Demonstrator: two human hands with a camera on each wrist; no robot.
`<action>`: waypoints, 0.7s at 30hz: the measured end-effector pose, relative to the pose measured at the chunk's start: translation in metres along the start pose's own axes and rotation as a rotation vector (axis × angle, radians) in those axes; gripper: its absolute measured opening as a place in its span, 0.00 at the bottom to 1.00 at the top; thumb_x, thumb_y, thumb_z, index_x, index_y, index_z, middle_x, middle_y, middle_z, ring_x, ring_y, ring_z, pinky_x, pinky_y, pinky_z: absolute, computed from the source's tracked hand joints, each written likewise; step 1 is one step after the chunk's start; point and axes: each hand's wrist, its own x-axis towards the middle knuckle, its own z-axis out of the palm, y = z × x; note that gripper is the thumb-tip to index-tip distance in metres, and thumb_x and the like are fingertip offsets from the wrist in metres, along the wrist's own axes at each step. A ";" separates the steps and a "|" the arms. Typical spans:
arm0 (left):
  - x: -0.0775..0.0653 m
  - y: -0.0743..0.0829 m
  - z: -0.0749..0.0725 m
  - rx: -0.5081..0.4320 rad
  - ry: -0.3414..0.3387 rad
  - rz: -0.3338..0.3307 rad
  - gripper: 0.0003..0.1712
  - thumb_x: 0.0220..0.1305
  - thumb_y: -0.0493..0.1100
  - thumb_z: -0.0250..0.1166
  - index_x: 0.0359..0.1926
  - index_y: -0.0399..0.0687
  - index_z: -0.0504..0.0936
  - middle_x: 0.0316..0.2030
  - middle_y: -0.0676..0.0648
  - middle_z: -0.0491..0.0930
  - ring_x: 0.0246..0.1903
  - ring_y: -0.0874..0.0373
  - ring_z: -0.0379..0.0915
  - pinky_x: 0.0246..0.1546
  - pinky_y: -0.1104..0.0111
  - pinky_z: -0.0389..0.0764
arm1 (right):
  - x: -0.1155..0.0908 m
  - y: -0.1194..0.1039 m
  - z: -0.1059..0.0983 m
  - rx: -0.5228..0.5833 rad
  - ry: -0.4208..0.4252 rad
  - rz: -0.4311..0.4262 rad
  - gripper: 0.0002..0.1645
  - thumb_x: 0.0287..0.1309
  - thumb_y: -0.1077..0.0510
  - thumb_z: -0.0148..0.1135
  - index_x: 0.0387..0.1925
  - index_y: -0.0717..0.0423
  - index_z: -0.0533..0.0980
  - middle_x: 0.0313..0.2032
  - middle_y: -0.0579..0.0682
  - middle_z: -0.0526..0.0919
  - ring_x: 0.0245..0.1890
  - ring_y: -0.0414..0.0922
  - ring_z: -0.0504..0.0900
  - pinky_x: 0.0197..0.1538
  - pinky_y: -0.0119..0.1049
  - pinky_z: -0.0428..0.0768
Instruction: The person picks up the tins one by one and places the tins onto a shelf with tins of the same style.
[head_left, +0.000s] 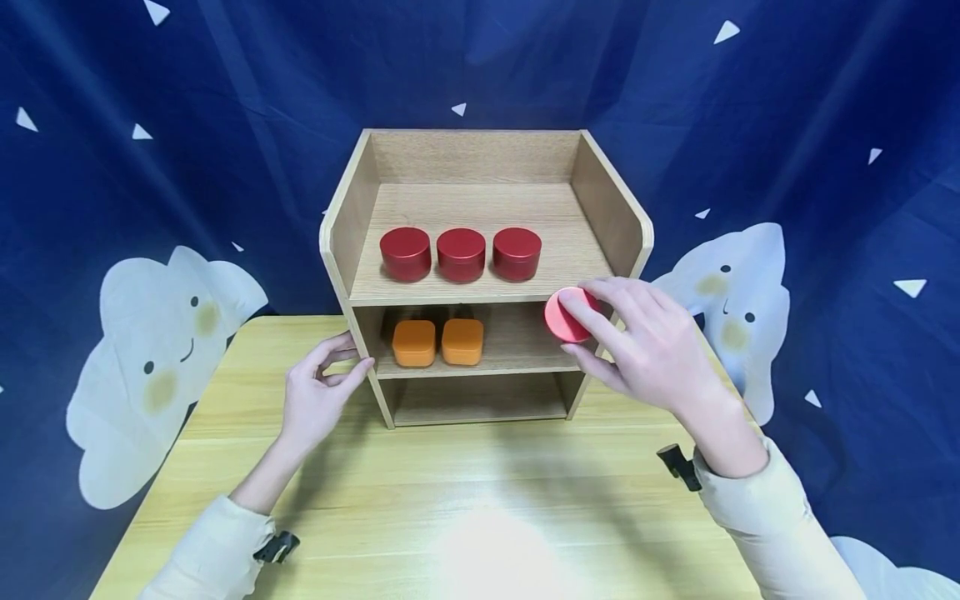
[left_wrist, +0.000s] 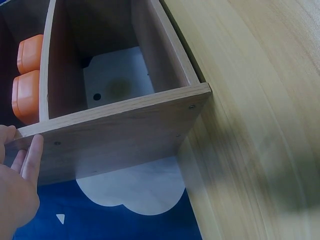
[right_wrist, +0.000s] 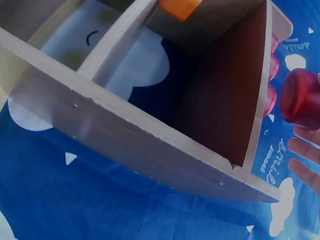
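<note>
A wooden shelf unit (head_left: 480,371) stands on the table. My right hand (head_left: 645,337) grips a round red tin (head_left: 566,317) between thumb and fingers, in front of the top board's right end. In the right wrist view the held tin (right_wrist: 300,100) is at the right edge, apart from the shelf. Three matching red tins (head_left: 461,255) stand in a row on the top board. My left hand (head_left: 322,387) holds the left side panel (left_wrist: 115,135) by its front edge; some fingertips are hidden. Two orange square tins (head_left: 438,342) sit side by side at the left of the middle compartment.
The pale wooden table (head_left: 420,492) extends in front of the shelf and to both sides. Raised side walls (head_left: 611,200) bound the top board. Behind hangs a dark blue curtain (head_left: 480,67) with white clouds and triangles.
</note>
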 end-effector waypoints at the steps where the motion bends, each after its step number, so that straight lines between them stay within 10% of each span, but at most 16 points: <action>1: 0.000 0.000 0.000 0.001 -0.001 0.001 0.22 0.58 0.24 0.74 0.55 0.31 0.85 0.44 0.72 0.86 0.44 0.78 0.85 0.39 0.81 0.89 | 0.001 0.001 0.000 -0.005 0.004 0.004 0.23 0.76 0.45 0.59 0.58 0.58 0.83 0.46 0.64 0.87 0.42 0.62 0.86 0.46 0.56 0.90; 21: 0.000 -0.001 0.000 0.013 0.005 0.000 0.22 0.57 0.23 0.74 0.54 0.29 0.84 0.43 0.75 0.85 0.42 0.79 0.84 0.38 0.82 0.89 | 0.016 0.024 0.006 -0.170 -0.079 0.010 0.24 0.77 0.43 0.56 0.57 0.58 0.80 0.47 0.64 0.85 0.46 0.62 0.85 0.49 0.55 0.88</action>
